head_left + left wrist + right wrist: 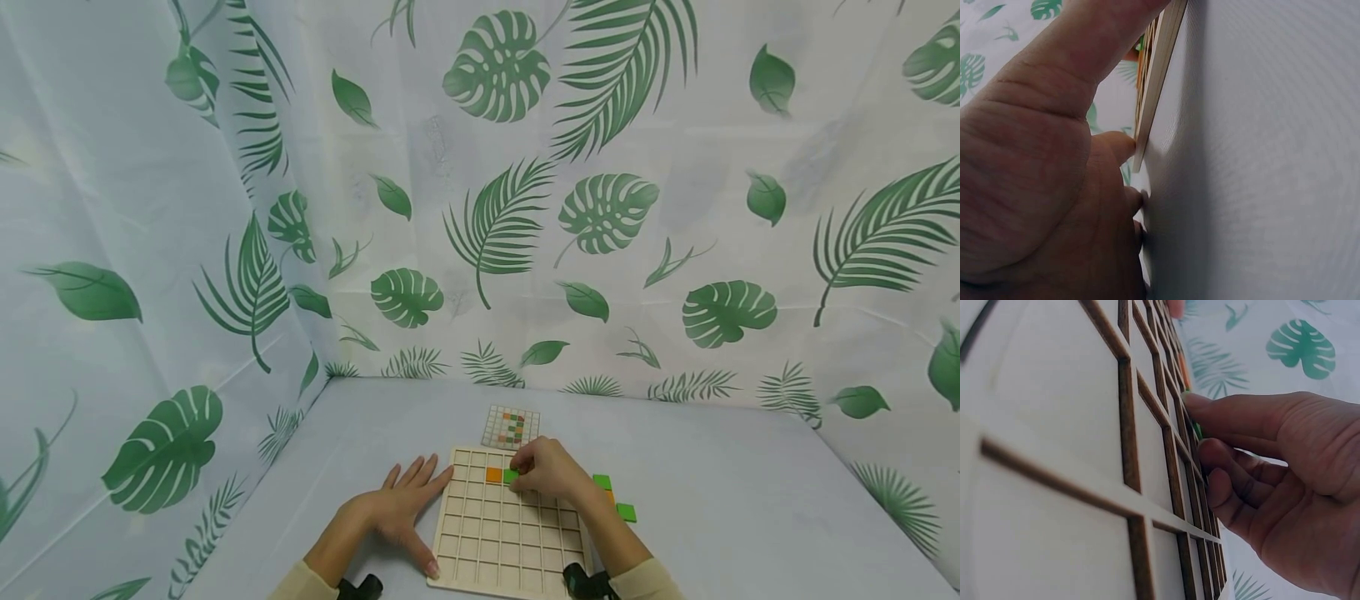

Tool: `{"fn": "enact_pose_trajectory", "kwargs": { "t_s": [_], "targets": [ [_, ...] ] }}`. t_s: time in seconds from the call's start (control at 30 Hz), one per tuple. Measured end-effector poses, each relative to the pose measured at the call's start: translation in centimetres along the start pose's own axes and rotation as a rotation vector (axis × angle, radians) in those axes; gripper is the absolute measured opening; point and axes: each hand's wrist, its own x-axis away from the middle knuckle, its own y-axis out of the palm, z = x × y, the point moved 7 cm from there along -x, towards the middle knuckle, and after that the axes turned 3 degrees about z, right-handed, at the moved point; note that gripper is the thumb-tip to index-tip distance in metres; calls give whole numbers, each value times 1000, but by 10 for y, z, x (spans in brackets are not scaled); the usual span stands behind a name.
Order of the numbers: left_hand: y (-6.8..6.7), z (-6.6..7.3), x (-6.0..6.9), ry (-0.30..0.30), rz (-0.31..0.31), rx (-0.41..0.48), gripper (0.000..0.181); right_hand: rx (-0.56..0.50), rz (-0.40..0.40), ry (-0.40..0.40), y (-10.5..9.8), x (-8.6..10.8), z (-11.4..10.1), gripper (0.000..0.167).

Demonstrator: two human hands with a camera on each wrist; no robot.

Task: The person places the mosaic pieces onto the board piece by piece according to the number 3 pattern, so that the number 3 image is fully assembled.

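Observation:
A wooden grid board [487, 527] lies on the table, with an orange square tile [493, 475] in an upper cell. Beside it, a green tile [511, 476] is at the fingertips of my right hand [551, 473]. In the right wrist view, the thumb and fingers of my right hand [1285, 456] pinch that green tile [1197, 430] at the board's surface. My left hand [401, 508] is spread at the board's left side, thumb near the lower left corner. The left wrist view shows my left hand [1041, 169] against the board's edge [1159, 81].
A small pattern card [491, 427] with coloured squares lies behind the board. To the right of the board are green tiles [626, 512] and an orange one [610, 497], partly behind my right forearm. Leaf-printed cloth [510, 333] stands behind and at the left of the table.

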Motion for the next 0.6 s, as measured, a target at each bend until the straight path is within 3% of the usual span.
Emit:
{"fn": "enact_pose_trajectory", "kwargs": {
  "t_s": [0.3,0.6],
  "targets": [
    [0,-2,0,0,-3,2,140,-24,94,-2,-26,2,-1,28],
    [1,-1,0,-4,2,2,139,-11,231,101,-65,16,16,27]
  ]
}}
